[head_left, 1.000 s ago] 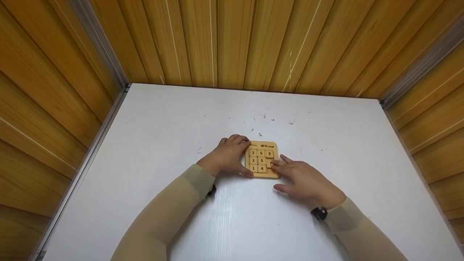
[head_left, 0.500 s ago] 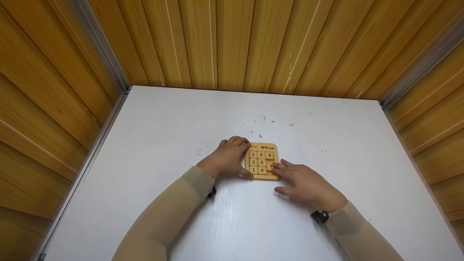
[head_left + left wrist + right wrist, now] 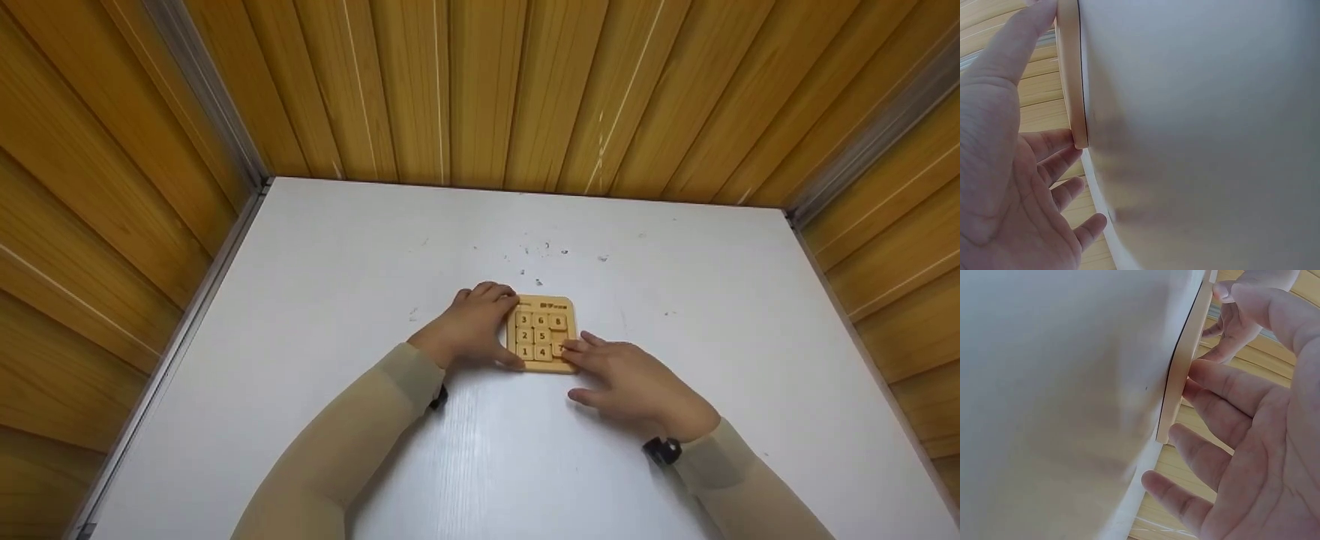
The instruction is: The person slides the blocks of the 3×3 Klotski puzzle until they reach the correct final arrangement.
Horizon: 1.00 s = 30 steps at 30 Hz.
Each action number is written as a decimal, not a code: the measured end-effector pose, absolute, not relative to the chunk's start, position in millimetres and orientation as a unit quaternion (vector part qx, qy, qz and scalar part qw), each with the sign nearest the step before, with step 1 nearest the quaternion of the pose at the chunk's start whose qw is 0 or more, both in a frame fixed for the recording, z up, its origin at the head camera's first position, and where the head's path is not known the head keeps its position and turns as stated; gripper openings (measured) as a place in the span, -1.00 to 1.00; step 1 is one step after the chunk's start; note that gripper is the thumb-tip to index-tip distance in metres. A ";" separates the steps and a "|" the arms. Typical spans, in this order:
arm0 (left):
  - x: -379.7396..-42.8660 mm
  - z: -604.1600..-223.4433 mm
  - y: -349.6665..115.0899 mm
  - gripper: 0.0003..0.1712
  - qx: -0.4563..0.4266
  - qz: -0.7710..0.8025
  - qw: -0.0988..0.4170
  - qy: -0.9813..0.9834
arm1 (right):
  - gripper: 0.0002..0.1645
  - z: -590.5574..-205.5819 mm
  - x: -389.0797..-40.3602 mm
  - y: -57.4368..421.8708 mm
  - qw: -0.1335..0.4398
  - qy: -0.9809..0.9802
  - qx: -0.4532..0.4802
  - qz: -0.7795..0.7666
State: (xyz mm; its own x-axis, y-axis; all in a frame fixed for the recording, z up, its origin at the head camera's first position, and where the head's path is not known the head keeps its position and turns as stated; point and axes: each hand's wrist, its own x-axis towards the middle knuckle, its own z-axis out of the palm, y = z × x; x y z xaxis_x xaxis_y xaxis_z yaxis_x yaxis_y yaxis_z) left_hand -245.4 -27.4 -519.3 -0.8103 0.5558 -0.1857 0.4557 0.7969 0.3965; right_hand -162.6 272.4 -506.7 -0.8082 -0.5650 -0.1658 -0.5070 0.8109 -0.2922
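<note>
A wooden number slide puzzle [image 3: 546, 366] lies flat on the white table in the head view. My left hand [image 3: 474, 322] holds its left side, thumb at the near corner and fingers at the far corner; in the left wrist view the thumb and index finger touch the board's edge [image 3: 1071, 73]. Fingertips of my right hand [image 3: 637, 379] rest on the 7 tile [image 3: 557, 350] in the lower right cell, partly covering it. The right fingers are extended. Above that tile is a bare slot, then the 8 tile [image 3: 557, 322]. Tiles 3, 6, 2, 5, 1 and 4 fill the other columns.
The white table [image 3: 337, 262] spreads around the puzzle, with small dark scuffs [image 3: 564, 251] beyond it. Wood-patterned panels [image 3: 480, 90] wall the back and both sides. Black wrist straps show, such as one at the right wrist [image 3: 661, 451].
My right fingertips have slid the 7 tile toward me, from the middle of the right column to its bottom cell. The left hand keeps its hold on the board.
</note>
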 end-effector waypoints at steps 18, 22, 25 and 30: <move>-244.8 -521.6 -26.9 0.43 0.271 0.172 0.145 0.936 | -0.19 -506.4 -159.0 271.1 0.117 0.942 -0.291 -0.117; -245.1 -521.0 -26.5 0.44 0.272 0.170 0.146 0.936 | -0.22 -504.9 -158.9 270.6 0.113 0.941 -0.298 -0.115; -246.2 -518.5 -26.0 0.44 0.271 0.170 0.145 0.936 | -0.25 -504.1 -160.1 270.7 0.103 0.941 -0.303 -0.110; -246.1 -517.4 -26.2 0.44 0.269 0.169 0.151 0.936 | -0.30 -504.8 -161.1 271.1 0.096 0.939 -0.314 -0.105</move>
